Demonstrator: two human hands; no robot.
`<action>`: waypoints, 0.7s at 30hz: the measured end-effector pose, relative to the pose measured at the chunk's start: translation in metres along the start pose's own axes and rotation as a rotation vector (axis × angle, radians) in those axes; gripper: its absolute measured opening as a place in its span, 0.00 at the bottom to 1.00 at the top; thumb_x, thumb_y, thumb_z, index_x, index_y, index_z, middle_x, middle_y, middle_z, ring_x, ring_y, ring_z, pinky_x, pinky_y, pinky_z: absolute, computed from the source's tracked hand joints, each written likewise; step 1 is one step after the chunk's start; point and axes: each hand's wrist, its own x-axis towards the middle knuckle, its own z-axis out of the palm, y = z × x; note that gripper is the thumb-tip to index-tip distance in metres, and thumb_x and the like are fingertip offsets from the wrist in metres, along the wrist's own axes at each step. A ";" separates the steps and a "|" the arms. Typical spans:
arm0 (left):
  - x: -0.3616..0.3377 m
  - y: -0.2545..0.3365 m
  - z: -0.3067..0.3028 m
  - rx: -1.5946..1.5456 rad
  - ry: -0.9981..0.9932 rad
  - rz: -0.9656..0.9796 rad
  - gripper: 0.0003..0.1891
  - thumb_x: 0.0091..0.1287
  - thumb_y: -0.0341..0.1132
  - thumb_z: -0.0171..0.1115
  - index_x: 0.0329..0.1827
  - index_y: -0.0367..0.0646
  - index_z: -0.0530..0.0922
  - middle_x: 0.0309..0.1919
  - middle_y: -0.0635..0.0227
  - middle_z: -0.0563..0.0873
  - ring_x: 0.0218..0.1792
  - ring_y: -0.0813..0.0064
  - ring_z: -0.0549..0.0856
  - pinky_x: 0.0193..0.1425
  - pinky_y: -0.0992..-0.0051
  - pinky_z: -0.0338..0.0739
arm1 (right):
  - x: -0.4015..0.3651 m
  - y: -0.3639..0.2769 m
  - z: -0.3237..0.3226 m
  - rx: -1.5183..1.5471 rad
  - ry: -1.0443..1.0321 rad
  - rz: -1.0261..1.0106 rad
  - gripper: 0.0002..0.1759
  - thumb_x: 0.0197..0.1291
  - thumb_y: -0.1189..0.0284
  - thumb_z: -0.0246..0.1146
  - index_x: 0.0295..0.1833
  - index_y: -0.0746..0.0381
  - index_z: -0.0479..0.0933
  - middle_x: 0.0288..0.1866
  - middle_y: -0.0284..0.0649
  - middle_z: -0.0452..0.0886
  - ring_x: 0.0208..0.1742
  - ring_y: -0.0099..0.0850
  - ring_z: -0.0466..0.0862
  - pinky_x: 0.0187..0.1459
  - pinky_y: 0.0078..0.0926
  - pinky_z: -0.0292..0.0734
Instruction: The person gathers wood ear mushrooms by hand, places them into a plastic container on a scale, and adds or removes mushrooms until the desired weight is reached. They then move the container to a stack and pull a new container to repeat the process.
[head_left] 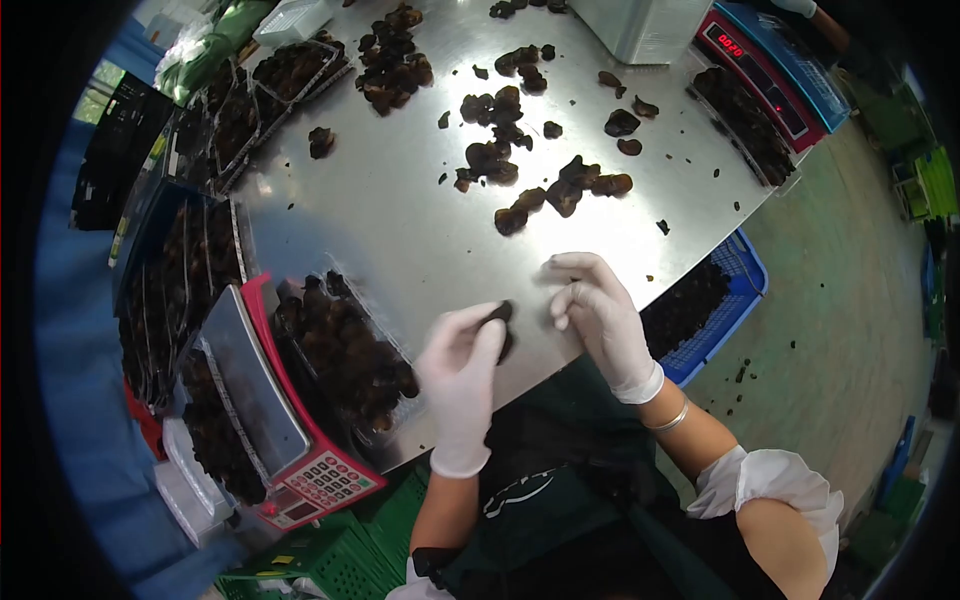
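Observation:
My left hand (458, 385), in a white glove, pinches a dark brown piece of mushroom (506, 322), which looks like wood ear, between thumb and fingers above the metal table's near edge. To its right, my right hand (600, 318), gloved too, hovers with fingers bent and apart, nothing visible between them. A clear tray of dark mushrooms (345, 350) lies just left of my left hand. Loose mushrooms (490, 160) are scattered in clumps farther up the table (390, 200).
At the left stands a red scale (330, 480) with a flat metal pan. Filled trays (185, 290) line the left side. Another red scale (760, 80) is at the far right, beside a filled tray (740, 125). A blue basket (735, 310) holds dark bits below the table's right edge.

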 end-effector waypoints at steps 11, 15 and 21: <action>0.014 0.016 -0.058 1.081 0.301 0.521 0.22 0.58 0.30 0.71 0.58 0.43 0.82 0.59 0.59 0.79 0.61 0.55 0.75 0.68 0.59 0.67 | 0.086 -0.054 -0.069 -1.367 0.184 -0.884 0.19 0.57 0.67 0.68 0.55 0.54 0.82 0.63 0.40 0.80 0.64 0.46 0.73 0.66 0.45 0.65; 0.048 0.013 -0.010 1.012 -0.033 0.560 0.23 0.60 0.31 0.69 0.60 0.43 0.80 0.61 0.57 0.78 0.63 0.54 0.74 0.69 0.58 0.67 | 0.107 -0.057 -0.050 -1.670 -0.189 -1.028 0.15 0.57 0.64 0.67 0.52 0.48 0.84 0.67 0.38 0.76 0.74 0.48 0.66 0.72 0.53 0.56; 0.085 -0.022 0.026 0.964 -0.202 0.429 0.28 0.65 0.33 0.66 0.69 0.40 0.74 0.67 0.50 0.72 0.69 0.51 0.71 0.74 0.58 0.65 | 0.123 -0.059 -0.071 -1.373 -0.119 -0.979 0.04 0.60 0.68 0.66 0.39 0.54 0.83 0.59 0.34 0.82 0.69 0.44 0.71 0.68 0.49 0.62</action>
